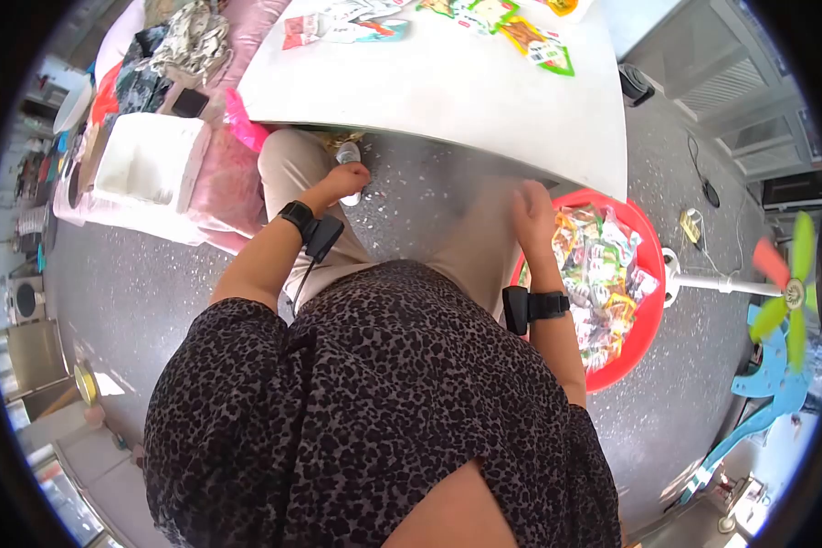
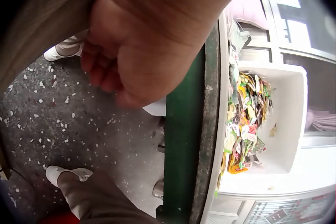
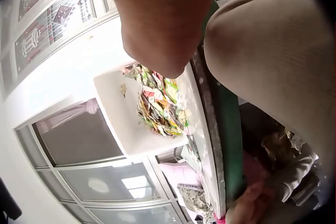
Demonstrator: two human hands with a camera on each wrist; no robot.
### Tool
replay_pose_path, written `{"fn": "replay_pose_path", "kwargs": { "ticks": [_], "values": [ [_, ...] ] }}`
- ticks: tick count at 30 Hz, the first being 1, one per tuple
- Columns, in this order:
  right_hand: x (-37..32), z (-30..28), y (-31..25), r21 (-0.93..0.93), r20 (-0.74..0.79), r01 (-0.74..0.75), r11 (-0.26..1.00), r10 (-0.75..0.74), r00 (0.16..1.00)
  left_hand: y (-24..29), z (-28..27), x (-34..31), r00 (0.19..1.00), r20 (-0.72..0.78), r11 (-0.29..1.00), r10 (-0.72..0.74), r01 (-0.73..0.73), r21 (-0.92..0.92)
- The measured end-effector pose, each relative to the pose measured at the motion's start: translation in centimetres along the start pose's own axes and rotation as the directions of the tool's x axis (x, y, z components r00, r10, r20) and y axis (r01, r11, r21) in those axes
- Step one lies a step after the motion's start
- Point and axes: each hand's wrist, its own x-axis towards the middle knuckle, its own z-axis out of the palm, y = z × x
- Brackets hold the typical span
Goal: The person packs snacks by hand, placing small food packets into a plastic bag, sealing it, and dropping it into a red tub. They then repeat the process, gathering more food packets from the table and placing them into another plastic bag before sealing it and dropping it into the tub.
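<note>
My left hand hangs over my left thigh, its fingers loosely curled around nothing, below the edge of the white table. At the table's right front corner is my right hand, beside the red tub; its fingers look relaxed with nothing visible in them. In the right wrist view, its fingertips are hidden behind the hand. Many small snack packets fill the tub. Other packets lie along the table's far side. A white foam box on the table holds a heap of colourful packets.
Left of the table, pink bedding carries a white foam tray, a dark phone-like object and crumpled clothes. A green-bladed fan stands beyond the tub. A cable with a yellowish socket block lies on the speckled floor.
</note>
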Motion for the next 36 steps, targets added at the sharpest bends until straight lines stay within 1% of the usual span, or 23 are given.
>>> {"fn": "replay_pose_path", "kwargs": {
  "ticks": [1, 2, 3, 4, 5, 7, 8, 9, 11, 13, 15, 17, 19, 21, 23, 24, 27, 28, 31, 34, 36],
  "values": [
    [0.2, 0.8, 0.1, -0.058, 0.052, 0.026, 0.998, -0.023, 0.998, -0.3, -0.1, 0.2, 1.0, -0.017, 0.998, 0.016, -0.017, -0.063],
    [0.2, 1.8, 0.6, -0.117, 0.101, 0.051, 0.992, -0.039, 0.994, -0.2, -0.4, -0.1, 0.999, -0.042, 0.997, 0.03, -0.033, -0.065],
    [0.2, 2.6, 0.5, -0.176, 0.149, 0.077, 0.981, -0.051, 0.988, 0.0, -0.9, -0.5, 0.995, -0.056, 0.996, 0.084, -0.085, -0.009],
    [0.0, 3.3, 0.5, -0.233, 0.095, 0.137, 0.963, -0.117, 0.989, 0.3, -1.7, -0.9, 0.992, -0.066, 0.994, 0.105, -0.106, -0.008],
    [0.1, 3.7, 0.2, -0.245, 0.096, 0.141, 0.959, -0.121, 0.988, 0.7, -2.6, -1.5, 0.989, -0.074, 0.992, 0.125, -0.125, -0.007],
    [0.2, 4.2, -0.2, -0.278, 0.102, 0.143, 0.95, -0.119, 0.988, 0.5, -4.7, -1.8, 0.956, -0.167, 0.97, 0.241, -0.234, 0.061],
    [0.4, 4.5, -0.5, -0.275, 0.103, 0.157, 0.948, -0.133, 0.986, 0.2, -5.8, -2.0, 0.932, -0.209, 0.955, 0.296, -0.281, 0.096],
    [0.5, 4.8, -0.6, -0.269, 0.092, 0.17, 0.948, -0.15, 0.984, 0.4, -7.3, -2.6, 0.891, -0.284, 0.933, 0.355, -0.317, 0.171],
    [0.7, 5.3, -0.7, -0.26, 0.063, 0.19, 0.947, -0.179, 0.982, 1.5, -10.3, -4.0, 0.781, -0.403, 0.871, 0.477, -0.361, 0.332],
    [0.9, 5.5, -1.5, -0.274, 0.055, 0.199, 0.941, -0.191, 0.98, 3.7, -13.0, -7.0, 0.707, -0.561, 0.901, 0.43, -0.29, 0.324],
    [1.0, 5.7, -1.9, -0.293, 0.064, 0.197, 0.936, -0.187, 0.98, 3.4, -17.4, -8.0, 0.614, -0.654, 0.893, 0.442, -0.239, 0.381],
    [1.2, 5.8, -2.1, -0.328, 0.08, 0.191, 0.925, -0.174, 0.982, 2.1, -22.1, -8.9, 0.432, -0.754, 0.846, 0.495, -0.043, 0.531],
    [1.2, 6.0, -2.0, -0.359, 0.082, 0.191, 0.913, -0.173, 0.981, -0.3, -26.0, -9.8, 0.228, -0.784, 0.774, 0.577, 0.154, 0.614],
    [1.3, 6.0, -2.1, -0.354, 0.095, 0.193, 0.915, -0.17, 0.981, -3.2, -29.7, -10.7, 0.185, -0.855, 0.786, 0.485, 0.336, 0.518],
    [1.5, 6.1, -1.8, -0.35, 0.108, 0.198, 0.916, -0.171, 0.979, -6.4, -32.0, -11.1, 0.137, -0.943, 0.781, 0.304, 0.531, 0.329],
    [1.4, 6.2, -1.8, -0.358, 0.112, 0.188, 0.914, -0.158, 0.981, -7.3, -32.6, -11.6, 0.169, -0.968, 0.778, 0.188, 0.576, 0.252],
    [1.6, 6.4, -1.8, -0.386, 0.114, 0.165, 0.908, -0.131, 0.985, -8.8, -33.7, -12.1, 0.382, -0.923, 0.776, -0.045, 0.595, 0.209],
    [1.6, 6.5, -1.8, -0.395, 0.117, 0.164, 0.904, -0.128, 0.985, -9.5, -33.9, -11.7, 0.421, -0.905, 0.82, -0.052, 0.535, 0.202],
    [1.8, 6.6, -2.0, -0.411, 0.124, 0.169, 0.896, -0.128, 0.984, -8.1, -33.0, -12.0, 0.409, -0.911, 0.797, -0.053, 0.567, 0.208],
    [2.0, 6.9, -2.3, -0.408, 0.127, 0.184, 0.894, -0.144, 0.981, -9.1, -34.3, -11.4, 0.342, -0.937, 0.887, -0.071, 0.451, 0.098],
    [2.0, 6.9, -2.6, -0.402, 0.13, 0.183, 0.897, -0.142, 0.981, -8.6, -34.7, -11.9, 0.321, -0.944, 0.832, -0.071, 0.542, 0.122]
  ]
}}
